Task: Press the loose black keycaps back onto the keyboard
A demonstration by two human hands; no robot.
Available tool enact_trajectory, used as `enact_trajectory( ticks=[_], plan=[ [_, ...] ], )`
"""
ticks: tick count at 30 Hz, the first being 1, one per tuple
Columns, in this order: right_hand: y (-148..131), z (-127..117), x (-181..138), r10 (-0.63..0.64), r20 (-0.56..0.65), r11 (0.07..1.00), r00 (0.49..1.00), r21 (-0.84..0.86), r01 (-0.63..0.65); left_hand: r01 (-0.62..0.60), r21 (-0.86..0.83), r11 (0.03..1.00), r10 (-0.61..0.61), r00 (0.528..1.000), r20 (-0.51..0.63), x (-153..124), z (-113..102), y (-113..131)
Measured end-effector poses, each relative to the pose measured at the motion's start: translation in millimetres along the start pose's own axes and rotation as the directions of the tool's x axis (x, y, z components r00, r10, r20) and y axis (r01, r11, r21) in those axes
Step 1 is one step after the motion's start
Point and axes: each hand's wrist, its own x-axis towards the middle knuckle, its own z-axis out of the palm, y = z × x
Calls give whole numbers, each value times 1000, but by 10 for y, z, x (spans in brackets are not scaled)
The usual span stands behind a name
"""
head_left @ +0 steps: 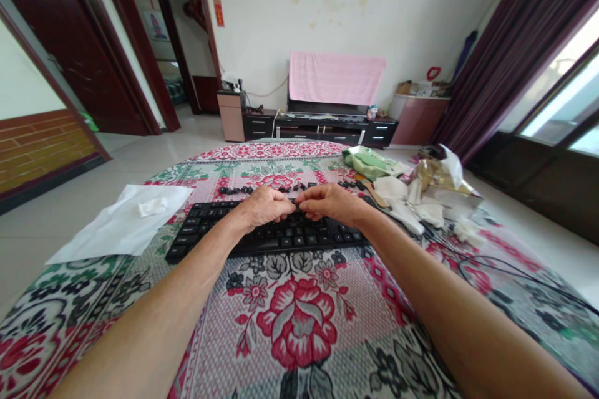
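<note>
A black keyboard (262, 234) lies across a round table covered with a floral cloth (299, 324). My left hand (264, 206) and my right hand (330, 201) meet over the keyboard's far edge, fingertips pinched together at the middle. What they pinch is too small to make out. A row of loose black keycaps (243, 189) lies on the cloth just behind the keyboard. Both forearms stretch in from the bottom of the view.
A white paper sheet with a crumpled tissue (140, 215) lies left of the keyboard. Cloths, a green rag (372, 162), a wooden-handled tool and a foil bag (440, 177) are piled at the right. A black cable (491, 268) trails off right. A TV stand stands beyond.
</note>
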Motion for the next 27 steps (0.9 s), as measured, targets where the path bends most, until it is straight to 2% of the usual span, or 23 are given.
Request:
enact_trajectory(
  ticks=[5, 8, 11, 14, 19, 27],
  plan=[
    [-39, 45, -1, -128, -49, 960, 991, -258, 111, 69, 21, 997, -68, 997, -30, 10, 9, 13],
    [-96, 86, -30, -258, -42, 861, 965, -464, 209, 74, 36, 997, -73, 996, -43, 14, 23, 19],
    [-151, 109, -66, -331, -12, 762, 944, -593, 260, 60, 62, 996, -58, 998, -30, 25, 31, 0],
    [-163, 84, -86, -302, -3, 746, 953, -623, 234, 22, 137, 990, -17, 999, -38, 48, 12, -55],
    [-71, -25, -67, -218, 20, 790, 976, -583, 188, 3, 237, 971, 26, 992, -120, 86, -78, -172],
    [-31, -76, -66, -202, 149, 819, 968, -517, 250, 15, 268, 963, 23, 990, -139, 94, -155, -224]
  ],
)
